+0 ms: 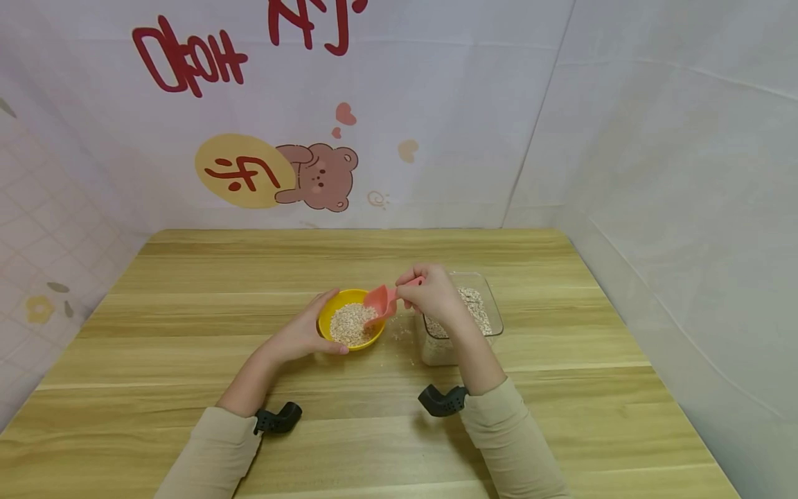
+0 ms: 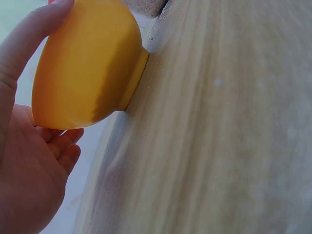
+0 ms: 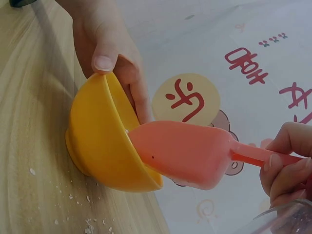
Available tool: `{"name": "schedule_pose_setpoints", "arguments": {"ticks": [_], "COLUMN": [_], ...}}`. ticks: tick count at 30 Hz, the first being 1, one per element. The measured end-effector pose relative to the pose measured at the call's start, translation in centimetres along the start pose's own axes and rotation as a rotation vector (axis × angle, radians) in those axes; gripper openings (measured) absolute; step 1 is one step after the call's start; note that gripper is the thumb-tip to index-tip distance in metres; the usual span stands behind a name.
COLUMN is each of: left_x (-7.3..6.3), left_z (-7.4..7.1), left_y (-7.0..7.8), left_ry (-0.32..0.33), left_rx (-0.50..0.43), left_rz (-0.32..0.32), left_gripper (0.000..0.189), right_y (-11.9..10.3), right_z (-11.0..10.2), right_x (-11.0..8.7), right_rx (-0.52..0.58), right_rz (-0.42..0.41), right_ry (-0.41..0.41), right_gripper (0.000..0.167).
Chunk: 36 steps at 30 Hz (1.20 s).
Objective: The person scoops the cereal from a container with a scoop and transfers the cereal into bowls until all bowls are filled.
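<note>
My left hand (image 1: pixel 302 336) holds a yellow bowl (image 1: pixel 349 296) from its left side, thumb at the near rim and fingers round the far side. Rolled oats (image 1: pixel 349 327) lie inside the bowl, which stands on the table in the left wrist view (image 2: pixel 92 63). With my right hand (image 1: pixel 434 294) I pinch the handle of a pink scoop (image 3: pixel 185 153). The scoop's front edge dips over the bowl's right rim, tilted down toward the oats. Under my right forearm stands a clear square container (image 1: pixel 438 352) of oats, partly hidden by the hand and arm.
Loose oat flakes (image 1: pixel 399 333) are scattered on the wooden table (image 1: pixel 349 430) between bowl and container. A white printed cloth (image 1: pixel 449 138) hangs behind the table and along both sides. A dark wrist mount (image 1: pixel 441 400) sticks out from each sleeve.
</note>
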<state>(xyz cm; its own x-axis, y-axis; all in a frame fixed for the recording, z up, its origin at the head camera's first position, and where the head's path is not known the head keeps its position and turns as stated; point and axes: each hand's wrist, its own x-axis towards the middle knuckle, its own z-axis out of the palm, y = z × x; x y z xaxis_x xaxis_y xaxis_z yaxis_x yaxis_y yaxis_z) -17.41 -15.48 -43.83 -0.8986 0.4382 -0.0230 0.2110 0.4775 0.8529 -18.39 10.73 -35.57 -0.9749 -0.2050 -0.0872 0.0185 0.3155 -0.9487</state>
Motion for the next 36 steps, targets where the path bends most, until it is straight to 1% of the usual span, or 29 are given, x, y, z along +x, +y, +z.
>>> {"name": "schedule_pose_setpoints", "arguments": {"ticks": [5,13,22,29,36], "left_x": [0.0,0.0,0.0,0.0,0.0], "left_z": [0.0,0.0,0.0,-0.1,-0.2], "left_y": [0.0,-0.2,-0.2,-0.2,-0.1], "left_ry": [-0.001,0.003,0.004,-0.002,0.003], "left_rx": [0.004,0.003,0.003,-0.006,-0.014], "left_rz": [0.0,0.003,0.004,0.007,0.032], "left_gripper": [0.118,0.117,0.118,0.117,0.118], "right_y": [0.1,0.1,0.4,0.6,0.6], "right_z": [0.0,-0.2,-0.8,-1.6,-2.5], "right_x": [0.0,-0.1,-0.1,-0.1,-0.4], "right_rx": [-0.033,-0.061,-0.005,0.073,0.112], "right_rz": [-0.012,-0.001,-0.018,-0.046,-0.055], "right_ry": [0.018,0.051,0.024,-0.01,-0.019], "right_gripper": [0.011,0.007,0.008,0.014,0.015]}}
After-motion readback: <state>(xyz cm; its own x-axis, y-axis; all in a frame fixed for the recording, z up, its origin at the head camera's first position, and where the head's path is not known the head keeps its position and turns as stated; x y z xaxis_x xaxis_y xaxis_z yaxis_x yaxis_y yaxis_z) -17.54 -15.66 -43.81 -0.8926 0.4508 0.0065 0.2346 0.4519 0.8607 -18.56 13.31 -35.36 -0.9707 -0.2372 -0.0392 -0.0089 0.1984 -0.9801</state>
